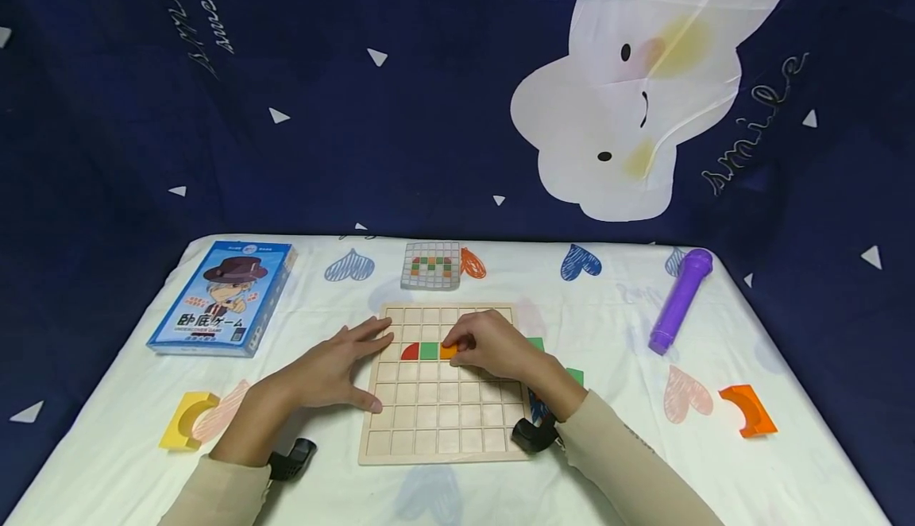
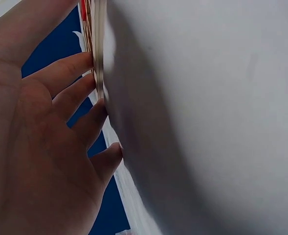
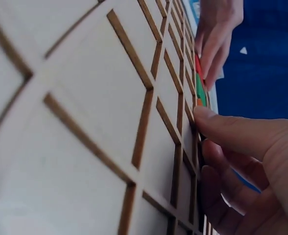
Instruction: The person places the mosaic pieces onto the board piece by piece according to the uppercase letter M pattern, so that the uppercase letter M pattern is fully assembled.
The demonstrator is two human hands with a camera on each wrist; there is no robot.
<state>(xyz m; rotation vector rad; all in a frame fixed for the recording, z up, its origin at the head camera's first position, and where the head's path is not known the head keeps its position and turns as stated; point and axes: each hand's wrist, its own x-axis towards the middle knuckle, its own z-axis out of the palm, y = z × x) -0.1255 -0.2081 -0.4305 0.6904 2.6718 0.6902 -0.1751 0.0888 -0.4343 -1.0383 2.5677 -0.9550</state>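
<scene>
A wooden grid board (image 1: 422, 417) lies on the cloth in front of me. In one of its upper rows sit a red quarter-round tile (image 1: 411, 352), a green square tile (image 1: 429, 351) and an orange tile (image 1: 449, 353), side by side. My right hand (image 1: 493, 345) pinches the orange tile at its cell with thumb and fingertips, which partly cover it. Fingers spread, my left hand (image 1: 336, 367) steadies the board's left edge; the left wrist view shows its fingertips (image 2: 99, 110) against the rim.
Behind the board lies a small pattern card (image 1: 430, 266). Green pieces (image 1: 575, 376) show partly behind my right forearm. A blue game box (image 1: 221, 299) and a yellow arch block (image 1: 187, 421) are left; a purple microphone (image 1: 681, 300) and an orange arch block (image 1: 749, 411) are right.
</scene>
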